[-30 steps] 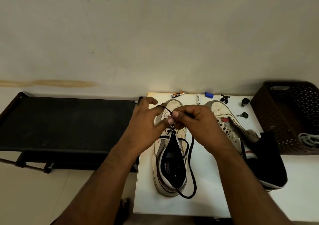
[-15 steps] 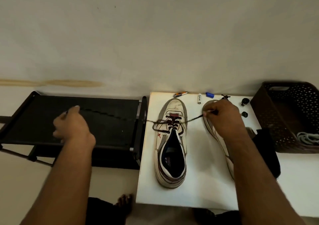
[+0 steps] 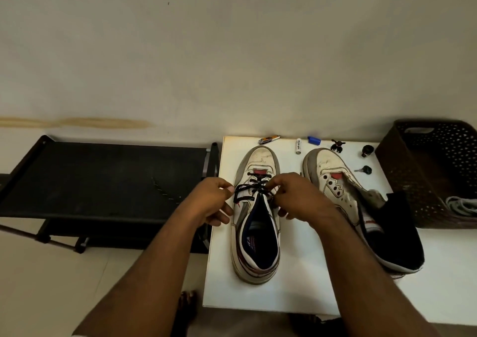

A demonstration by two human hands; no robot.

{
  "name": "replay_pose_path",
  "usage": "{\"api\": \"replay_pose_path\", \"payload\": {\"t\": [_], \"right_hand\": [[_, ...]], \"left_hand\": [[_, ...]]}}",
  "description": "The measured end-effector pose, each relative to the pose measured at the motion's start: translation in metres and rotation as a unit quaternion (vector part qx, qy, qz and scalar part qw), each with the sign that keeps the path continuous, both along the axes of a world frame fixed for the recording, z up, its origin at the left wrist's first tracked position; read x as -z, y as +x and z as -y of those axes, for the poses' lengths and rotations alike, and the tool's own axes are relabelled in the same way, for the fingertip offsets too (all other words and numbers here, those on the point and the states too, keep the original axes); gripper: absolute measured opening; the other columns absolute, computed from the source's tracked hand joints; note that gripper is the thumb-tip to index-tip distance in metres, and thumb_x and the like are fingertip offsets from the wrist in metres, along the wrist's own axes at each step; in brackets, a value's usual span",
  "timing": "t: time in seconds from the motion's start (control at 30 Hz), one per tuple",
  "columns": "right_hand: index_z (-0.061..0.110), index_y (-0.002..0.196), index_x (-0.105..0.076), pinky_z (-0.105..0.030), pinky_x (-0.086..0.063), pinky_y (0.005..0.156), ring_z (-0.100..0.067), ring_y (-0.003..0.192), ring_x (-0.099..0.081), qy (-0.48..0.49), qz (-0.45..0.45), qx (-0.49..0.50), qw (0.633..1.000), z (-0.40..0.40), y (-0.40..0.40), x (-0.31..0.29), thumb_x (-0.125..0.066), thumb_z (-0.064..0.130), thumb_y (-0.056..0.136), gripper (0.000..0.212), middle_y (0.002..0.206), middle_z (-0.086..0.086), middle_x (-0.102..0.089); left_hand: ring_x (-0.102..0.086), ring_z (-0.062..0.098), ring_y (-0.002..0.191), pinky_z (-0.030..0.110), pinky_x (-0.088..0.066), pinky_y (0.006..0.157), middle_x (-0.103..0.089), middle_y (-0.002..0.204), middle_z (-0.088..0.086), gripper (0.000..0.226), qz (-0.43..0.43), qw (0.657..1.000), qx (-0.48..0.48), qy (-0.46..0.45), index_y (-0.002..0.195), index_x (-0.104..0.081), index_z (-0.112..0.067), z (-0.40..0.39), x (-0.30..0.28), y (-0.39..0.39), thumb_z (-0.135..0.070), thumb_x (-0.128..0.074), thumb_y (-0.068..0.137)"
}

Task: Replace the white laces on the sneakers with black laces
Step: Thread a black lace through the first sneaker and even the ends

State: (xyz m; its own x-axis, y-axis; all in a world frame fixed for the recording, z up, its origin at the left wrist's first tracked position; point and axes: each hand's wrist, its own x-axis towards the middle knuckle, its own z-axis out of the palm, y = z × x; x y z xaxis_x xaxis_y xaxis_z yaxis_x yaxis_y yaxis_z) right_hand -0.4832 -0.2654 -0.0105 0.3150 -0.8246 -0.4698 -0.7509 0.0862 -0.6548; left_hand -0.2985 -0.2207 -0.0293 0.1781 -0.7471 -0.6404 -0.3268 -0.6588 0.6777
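On the bench [image 3: 296, 280], the left hand [image 3: 209, 202] at 9 o'clock and the right hand [image 3: 296, 197] at 3 o'clock each pinch the black lace [image 3: 254, 189] of the near sneaker [image 3: 255, 223] in their fingers.

Very little writing can be read. A small white battery [image 3: 298, 146] lies on the white bench [image 3: 304, 264] near its far edge, between the toes of the 2 sneakers; dark lettering runs along its side, but the letters are too small to make out. The insole of the left sneaker [image 3: 256, 218] carries a pale printed logo [image 3: 251, 245] near the heel, too dim and blurred to read. A small red mark sits on that sneaker's outer side, just beside the left hand; its shape is unclear.
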Motion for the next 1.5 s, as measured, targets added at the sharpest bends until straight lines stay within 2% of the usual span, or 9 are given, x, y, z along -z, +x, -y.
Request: {"api": "replay_pose_path", "payload": {"t": [0.27,0.37,0.43,0.6,0.77,1.0,1.2,1.37,1.5], "right_hand": [[0.019,0.089,-0.069,-0.029,-0.055,0.055,-0.018,0.056,-0.065,-0.155,0.061,0.078,0.983,0.002,-0.003,-0.005,-0.059,0.005,0.089,0.017,0.079,-0.003,-0.068],[0.027,0.083,-0.058,-0.034,-0.056,0.056,-0.019,0.057,-0.067,-0.343,0.306,0.362,0.811,0.011,-0.022,-0.035,-0.059,0.002,0.086,0.025,0.076,-0.001,-0.066],[0.027,0.089,-0.049,-0.032,-0.057,0.06,-0.019,0.063,-0.067,-0.313,0.415,0.445,0.73,0.01,-0.028,-0.04,-0.061,0.003,0.087,0.027,0.08,-0.005,-0.065],[0.013,0.09,-0.065,-0.035,-0.051,0.074,-0.02,0.085,-0.065,0.08,0.249,0.338,0.904,-0.026,-0.005,-0.003,-0.052,0.037,0.097,0.027,0.092,-0.007,-0.071],[0.01,0.093,-0.07,-0.03,-0.045,0.068,-0.018,0.074,-0.061,0.111,0.236,0.304,0.916,-0.021,0.006,-0.005,-0.046,0.042,0.098,0.041,0.083,-0.005,-0.071],[0.017,0.084,-0.068,-0.022,-0.03,0.046,-0.01,0.042,-0.033,0.254,0.253,0.287,0.888,0.004,0.016,0.008,-0.048,0.065,0.088,0.052,0.051,0.005,-0.05],[0.015,0.084,-0.066,-0.022,-0.042,0.051,-0.01,0.059,-0.053,0.216,0.37,0.249,0.869,-0.001,0.016,-0.009,-0.059,0.028,0.093,0.018,0.077,0.001,-0.064],[0.014,0.079,-0.058,-0.037,-0.05,0.073,-0.017,0.061,-0.058,0.108,0.593,0.238,0.761,-0.004,0.004,-0.049,-0.048,0.023,0.098,0.024,0.067,-0.004,-0.062],[0.014,0.076,-0.056,-0.025,-0.041,0.05,-0.011,0.044,-0.036,0.074,0.61,0.214,0.76,-0.025,-0.003,-0.065,-0.047,0.024,0.098,0.026,0.055,-0.001,-0.043]], "left_hand": [[-0.067,0.016,0.063,0.027,-0.058,0.057,-0.071,0.086,0.013,0.004,-0.026,0.975,-0.133,-0.177,0.088,-0.068,-0.005,-0.007,-0.018,0.001,-0.009,-0.067,0.088],[-0.069,0.018,0.067,0.029,-0.06,0.065,-0.073,0.084,0.014,0.007,-0.144,0.917,-0.195,-0.317,0.085,-0.071,-0.007,-0.02,-0.05,0.002,-0.004,-0.072,0.079],[-0.068,0.019,0.069,0.031,-0.06,0.068,-0.073,0.082,0.011,0.015,-0.181,0.909,-0.165,-0.338,0.085,-0.071,-0.007,-0.033,-0.062,-0.004,-0.008,-0.074,0.071],[-0.067,0.016,0.072,0.029,-0.056,0.068,-0.073,0.081,0.009,0.011,-0.118,0.946,-0.092,-0.288,0.085,-0.071,-0.008,-0.038,-0.046,-0.019,-0.003,-0.075,0.077],[-0.068,0.019,0.076,0.028,-0.057,0.069,-0.073,0.084,0.009,0.01,-0.103,0.957,-0.091,-0.255,0.089,-0.071,-0.01,-0.037,-0.038,-0.019,-0.009,-0.075,0.08],[-0.06,0.017,0.067,0.038,-0.056,0.072,-0.058,0.069,0.006,0.028,-0.204,0.943,-0.089,-0.248,0.1,-0.066,-0.011,-0.031,-0.045,-0.014,0.011,-0.057,0.085],[-0.051,0.015,0.055,0.036,-0.055,0.059,-0.051,0.065,0.004,0.044,-0.311,0.923,-0.066,-0.218,0.113,-0.061,-0.009,-0.028,-0.05,-0.016,0.017,-0.039,0.084],[-0.047,0.014,0.053,0.029,-0.047,0.055,-0.055,0.066,0.004,0.029,-0.209,0.962,-0.019,-0.175,0.106,-0.069,-0.014,-0.031,-0.047,-0.01,0.004,-0.055,0.089],[-0.055,0.011,0.057,0.024,-0.053,0.06,-0.068,0.082,0.007,0.019,-0.059,0.987,0.027,-0.147,0.097,-0.074,-0.014,-0.036,-0.039,-0.006,-0.002,-0.061,0.09]]}}
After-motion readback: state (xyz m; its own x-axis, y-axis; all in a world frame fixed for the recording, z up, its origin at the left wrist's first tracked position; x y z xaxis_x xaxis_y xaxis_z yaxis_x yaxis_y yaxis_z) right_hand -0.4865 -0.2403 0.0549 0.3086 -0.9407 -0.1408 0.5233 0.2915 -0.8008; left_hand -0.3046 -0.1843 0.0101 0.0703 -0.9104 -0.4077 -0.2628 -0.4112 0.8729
